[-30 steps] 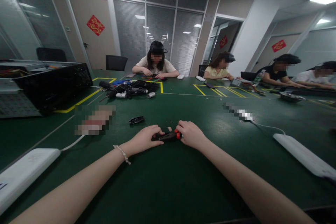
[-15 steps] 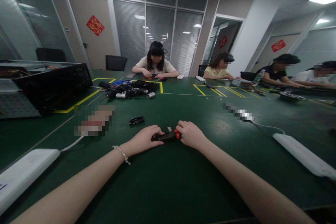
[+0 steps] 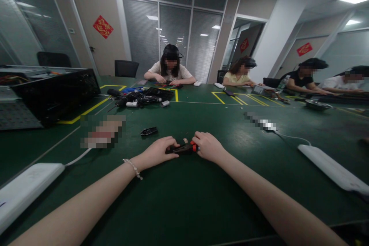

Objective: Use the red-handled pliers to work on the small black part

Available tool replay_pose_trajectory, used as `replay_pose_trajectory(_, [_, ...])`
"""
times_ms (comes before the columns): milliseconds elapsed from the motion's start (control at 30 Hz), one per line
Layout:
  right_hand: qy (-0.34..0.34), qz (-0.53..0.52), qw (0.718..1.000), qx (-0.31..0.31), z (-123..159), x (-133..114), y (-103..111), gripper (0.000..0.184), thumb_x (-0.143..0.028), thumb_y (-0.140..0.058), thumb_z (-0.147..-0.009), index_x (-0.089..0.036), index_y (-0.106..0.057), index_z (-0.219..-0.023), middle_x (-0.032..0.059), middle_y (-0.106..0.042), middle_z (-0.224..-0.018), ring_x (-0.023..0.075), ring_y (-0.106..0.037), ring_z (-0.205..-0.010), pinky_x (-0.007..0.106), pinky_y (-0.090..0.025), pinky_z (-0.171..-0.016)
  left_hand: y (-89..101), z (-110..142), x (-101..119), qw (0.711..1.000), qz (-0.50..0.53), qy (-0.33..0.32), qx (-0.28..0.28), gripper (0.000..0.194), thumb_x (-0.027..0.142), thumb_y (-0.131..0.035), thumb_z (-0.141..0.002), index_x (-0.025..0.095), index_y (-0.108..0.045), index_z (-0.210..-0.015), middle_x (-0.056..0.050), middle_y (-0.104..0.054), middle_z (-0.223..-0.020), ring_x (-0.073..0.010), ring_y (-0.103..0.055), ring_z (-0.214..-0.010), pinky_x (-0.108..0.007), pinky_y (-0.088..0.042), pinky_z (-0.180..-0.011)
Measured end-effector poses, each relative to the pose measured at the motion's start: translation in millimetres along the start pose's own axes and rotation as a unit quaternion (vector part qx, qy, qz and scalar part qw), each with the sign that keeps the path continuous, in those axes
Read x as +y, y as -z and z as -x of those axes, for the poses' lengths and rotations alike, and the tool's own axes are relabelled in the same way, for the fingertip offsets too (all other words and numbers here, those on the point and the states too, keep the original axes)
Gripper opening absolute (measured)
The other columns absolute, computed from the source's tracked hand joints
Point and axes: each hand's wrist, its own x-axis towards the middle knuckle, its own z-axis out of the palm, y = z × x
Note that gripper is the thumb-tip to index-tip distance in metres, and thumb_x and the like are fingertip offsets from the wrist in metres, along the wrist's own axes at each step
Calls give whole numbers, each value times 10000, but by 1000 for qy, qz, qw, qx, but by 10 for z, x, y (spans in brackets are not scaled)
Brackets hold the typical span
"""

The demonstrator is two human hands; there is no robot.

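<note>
We gripped the black-and-red piece (image 3: pixel 185 148) with left hand (image 3: pixel 157 152) at nine o'clock, right hand (image 3: pixel 211 147) at three; uneven force risked slipping.

The table (image 3: pixel 184 200) is dark green with yellow lines. The handheld item (image 3: pixel 186 148) is black with red parts; the bracelet (image 3: pixel 133 167) is whitish. 3 wall signs (image 3: pixel 103 27) are red with gold characters. 1 shirt (image 3: pixel 185 73) is cream, 1 pale yellow, 1 black and 1 white.
</note>
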Motion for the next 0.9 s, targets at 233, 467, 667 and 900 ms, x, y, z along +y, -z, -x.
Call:
replay_pose_trajectory(233, [-2, -1, 1000, -3, 3, 11, -14, 193, -196, -528, -712, -143, -558, -895, 71, -515, -918, 155, -491, -780, 258, -355, -683, 4, 4, 7, 1000, 4, 10, -12, 245, 350, -573, -754, 207, -527, -947, -10, -498, -907, -149, -501, -736, -247, -389, -648])
replay_pose_trajectory(467, [2, 2, 1000, 2, 4, 19, -17, 209, -187, -532, -694, -142, -556, -897, 67, -518, -914, 158, -489, -778, 263, -356, -679, -6, 3, -9, 1000, -2, -5, 0, 247, 359, -569, -760, 208, -527, -952, -8, -502, -887, -147, -501, -727, -239, -380, -629])
replay_pose_trajectory(667, [2, 1, 1000, -3, -1, 20, -34, 195, -190, -522, -710, -145, -553, -897, 70, -514, -917, 157, -491, -784, 264, -355, -688, -15, 1, -16, 1000, -10, -9, 3, 246, 366, -568, -760, 196, -524, -933, -11, -505, -873, -147, -502, -720, -238, -374, -621])
replay_pose_trajectory(900, [-1, 2, 1000, -3, 2, 20, -33, 199, -190, -529, -698, -144, -555, -889, 68, -514, -915, 162, -492, -788, 267, -361, -682, -10, 5, -7, 1000, -4, -12, 3, 234, 355, -576, -757, 205, -522, -928, 0, -499, -865, -144, -497, -721, -233, -373, -615])
